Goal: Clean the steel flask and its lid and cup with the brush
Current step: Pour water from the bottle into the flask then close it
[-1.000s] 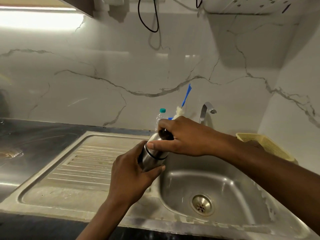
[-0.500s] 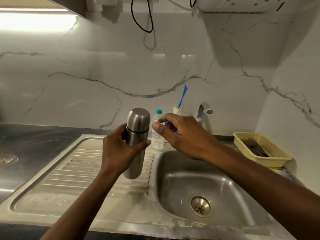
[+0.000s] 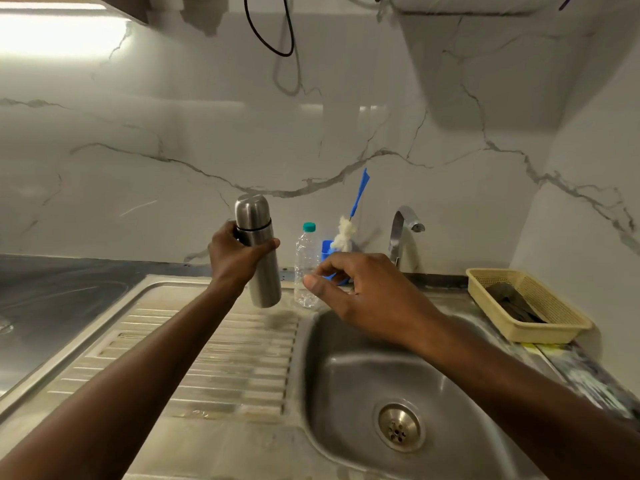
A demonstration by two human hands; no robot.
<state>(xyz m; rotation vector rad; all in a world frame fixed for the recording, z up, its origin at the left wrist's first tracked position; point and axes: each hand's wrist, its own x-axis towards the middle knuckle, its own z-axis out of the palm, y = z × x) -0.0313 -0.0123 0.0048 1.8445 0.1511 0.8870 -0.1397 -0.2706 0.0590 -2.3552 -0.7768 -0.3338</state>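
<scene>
The steel flask (image 3: 264, 275) is upright above the drainboard (image 3: 207, 358), with the left hand (image 3: 235, 259) wrapped round its body just below the cup (image 3: 252, 209). It looks rigid and smooth, probably slippery when wet. The right hand (image 3: 363, 292), loosely curled and empty, hovers near the brush (image 3: 344, 233).

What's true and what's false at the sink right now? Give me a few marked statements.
1. The left hand grips the steel flask, its cup on. True.
2. The right hand holds the brush. False: it holds nothing; the brush stands in a blue holder by the wall.
3. The flask lies in the basin. False: it is held in the air over the drainboard, left of the sink basin.
4. A clear bottle stands between flask and brush. True.
</scene>
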